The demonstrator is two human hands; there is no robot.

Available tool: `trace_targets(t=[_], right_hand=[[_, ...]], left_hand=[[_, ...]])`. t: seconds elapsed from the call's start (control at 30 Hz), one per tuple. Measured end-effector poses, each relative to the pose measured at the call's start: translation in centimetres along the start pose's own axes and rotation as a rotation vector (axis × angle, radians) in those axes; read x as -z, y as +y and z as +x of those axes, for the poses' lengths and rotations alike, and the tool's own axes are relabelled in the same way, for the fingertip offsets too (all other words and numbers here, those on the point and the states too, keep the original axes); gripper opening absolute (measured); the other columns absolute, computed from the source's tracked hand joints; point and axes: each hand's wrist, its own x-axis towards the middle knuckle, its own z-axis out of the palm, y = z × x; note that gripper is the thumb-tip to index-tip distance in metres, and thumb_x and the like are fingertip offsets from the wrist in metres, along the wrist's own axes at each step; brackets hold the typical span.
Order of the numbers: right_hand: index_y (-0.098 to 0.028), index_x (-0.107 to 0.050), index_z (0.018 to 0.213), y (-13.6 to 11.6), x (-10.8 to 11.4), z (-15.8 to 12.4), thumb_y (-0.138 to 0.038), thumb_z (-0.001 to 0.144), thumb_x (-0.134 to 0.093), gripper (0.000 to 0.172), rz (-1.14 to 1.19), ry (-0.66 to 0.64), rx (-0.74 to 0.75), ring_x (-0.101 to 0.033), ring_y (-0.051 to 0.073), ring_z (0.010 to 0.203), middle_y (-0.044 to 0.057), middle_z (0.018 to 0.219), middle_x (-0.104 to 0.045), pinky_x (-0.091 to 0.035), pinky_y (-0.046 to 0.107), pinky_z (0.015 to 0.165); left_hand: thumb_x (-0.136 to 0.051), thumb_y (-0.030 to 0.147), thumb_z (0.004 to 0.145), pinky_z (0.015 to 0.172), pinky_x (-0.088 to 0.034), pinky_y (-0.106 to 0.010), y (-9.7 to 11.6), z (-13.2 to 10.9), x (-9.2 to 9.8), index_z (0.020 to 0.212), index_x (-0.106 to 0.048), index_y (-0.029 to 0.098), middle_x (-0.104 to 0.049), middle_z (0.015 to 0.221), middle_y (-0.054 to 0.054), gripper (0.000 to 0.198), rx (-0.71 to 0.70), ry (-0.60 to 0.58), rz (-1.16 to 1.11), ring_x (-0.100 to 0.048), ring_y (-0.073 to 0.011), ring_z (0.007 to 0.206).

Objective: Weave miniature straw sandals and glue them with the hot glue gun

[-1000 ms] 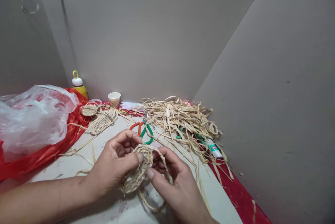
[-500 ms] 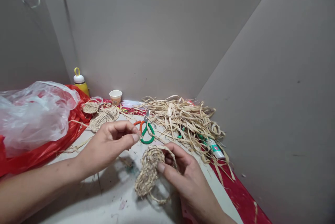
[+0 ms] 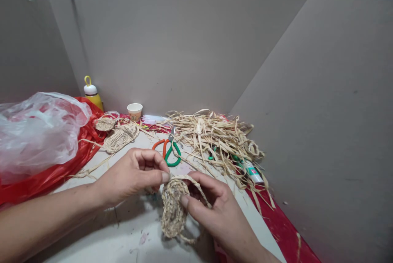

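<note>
A small sole-shaped piece of coiled straw braid [image 3: 174, 209] hangs tilted above the table, with a loose braid tail curling below it. My right hand [image 3: 211, 205] grips its right side, thumb on the front face and fingers behind. My left hand [image 3: 147, 173] is pinched at the piece's upper left edge; whatever lies between thumb and forefinger is too small to make out. Just beyond the hands lies a pair of scissors [image 3: 172, 160] with green and orange handles. Two other coiled straw pieces, a larger one [image 3: 121, 138] and a smaller one [image 3: 105, 123], rest at the back left.
A heap of dry straw strips [image 3: 211, 136] spreads over the back right, partly covering a white and green tube [image 3: 254, 173]. A paper cup [image 3: 134, 112] and a yellow bottle [image 3: 94, 98] stand by the wall. Red and clear plastic bags [image 3: 46, 132] fill the left side.
My left hand has moved down and right, from apart to the straw piece's upper edge. The piece has turned slightly more upright in my right hand. The view has shifted a little.
</note>
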Motion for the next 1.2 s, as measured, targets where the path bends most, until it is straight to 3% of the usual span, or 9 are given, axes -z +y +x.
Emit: trace_targets(t=[0.27,0.43,0.5,0.63,0.8,0.9,1.0,1.1,1.2], right_hand=[[-0.019,-0.055,0.063,0.2,-0.2,-0.1,-0.016,0.066,-0.057,0.004,-0.014,-0.019,-0.025,-0.04,0.013,0.062,-0.004,0.061,-0.044,-0.034,0.024,0.058],[-0.018,-0.057,0.067,-0.1,0.1,-0.1,-0.019,0.066,-0.059,0.003,0.066,-0.076,-0.075,-0.038,0.012,0.059,-0.005,0.061,-0.045,-0.033,0.024,0.056],[-0.019,-0.056,0.067,-0.1,0.2,-0.1,-0.019,0.066,-0.06,0.004,0.079,-0.083,-0.085,-0.037,0.012,0.06,-0.005,0.061,-0.045,-0.033,0.024,0.056],[-0.019,-0.056,0.068,0.2,0.2,-0.1,-0.018,0.066,-0.059,0.004,0.082,-0.085,-0.104,-0.038,0.012,0.061,-0.005,0.063,-0.046,-0.033,0.023,0.057],[-0.019,-0.054,0.064,0.2,0.3,0.1,-0.015,0.066,-0.06,0.007,0.038,-0.072,-0.057,-0.037,0.011,0.058,-0.006,0.06,-0.042,-0.033,0.022,0.054],[-0.018,-0.055,0.065,0.2,0.2,0.1,-0.015,0.067,-0.06,0.006,0.007,-0.05,-0.019,-0.039,0.012,0.059,-0.005,0.061,-0.044,-0.035,0.022,0.055],[-0.018,-0.059,0.067,0.3,0.2,0.2,-0.016,0.068,-0.06,0.002,-0.021,-0.024,0.009,-0.043,0.013,0.062,-0.004,0.064,-0.048,-0.037,0.023,0.057],[-0.018,-0.061,0.069,0.1,0.2,0.2,-0.016,0.068,-0.059,0.003,-0.05,-0.013,0.026,-0.045,0.014,0.063,-0.004,0.065,-0.05,-0.038,0.024,0.059],[-0.018,-0.062,0.071,0.0,0.1,0.3,-0.015,0.068,-0.057,0.006,-0.086,-0.046,0.022,-0.046,0.014,0.064,-0.003,0.066,-0.052,-0.038,0.024,0.06]], left_hand=[[-0.072,0.022,0.069,0.055,-0.036,-0.022,0.1,-0.1,-0.2,0.068,-0.066,0.015,-0.056,0.055,0.004,0.009,0.021,-0.012,0.028,-0.045,-0.0083,0.052],[-0.064,0.037,0.08,0.058,-0.041,-0.025,-0.1,-0.1,0.3,0.067,-0.069,0.015,-0.055,0.058,0.001,0.026,-0.054,-0.041,0.063,-0.048,-0.0115,0.055],[-0.059,0.038,0.084,0.059,-0.043,-0.026,-0.2,-0.2,0.6,0.078,-0.072,0.016,-0.057,0.065,0.0,0.027,-0.139,0.018,0.07,-0.05,-0.0129,0.059],[-0.054,0.021,0.083,0.066,-0.046,-0.027,0.0,-0.5,1.1,0.091,-0.071,0.018,-0.064,0.077,-0.002,0.019,-0.295,0.175,0.043,-0.056,-0.0144,0.067],[-0.056,0.013,0.072,0.059,-0.047,-0.024,2.0,-0.1,2.8,0.067,-0.062,0.017,-0.064,0.075,0.0,0.009,-0.491,0.36,-0.153,-0.057,-0.0119,0.06],[-0.057,0.023,0.078,0.06,-0.048,-0.026,2.5,0.6,3.6,0.051,-0.053,0.016,-0.059,0.066,-0.003,0.029,-0.469,0.398,-0.115,-0.056,-0.0139,0.063],[-0.066,0.014,0.074,0.066,-0.048,-0.026,1.6,0.8,2.9,0.083,-0.064,0.016,-0.065,0.087,-0.003,0.009,-0.342,0.291,0.058,-0.058,-0.0134,0.073],[-0.065,0.012,0.074,0.067,-0.046,-0.027,0.4,0.3,1.3,0.128,-0.045,0.025,-0.064,0.097,-0.003,0.06,-0.175,0.048,0.105,-0.057,-0.0137,0.076],[-0.065,0.008,0.07,0.071,-0.044,-0.028,-0.4,-0.3,0.0,0.136,-0.034,0.029,-0.059,0.09,0.001,0.076,-0.127,-0.051,0.177,-0.052,-0.0126,0.074]])
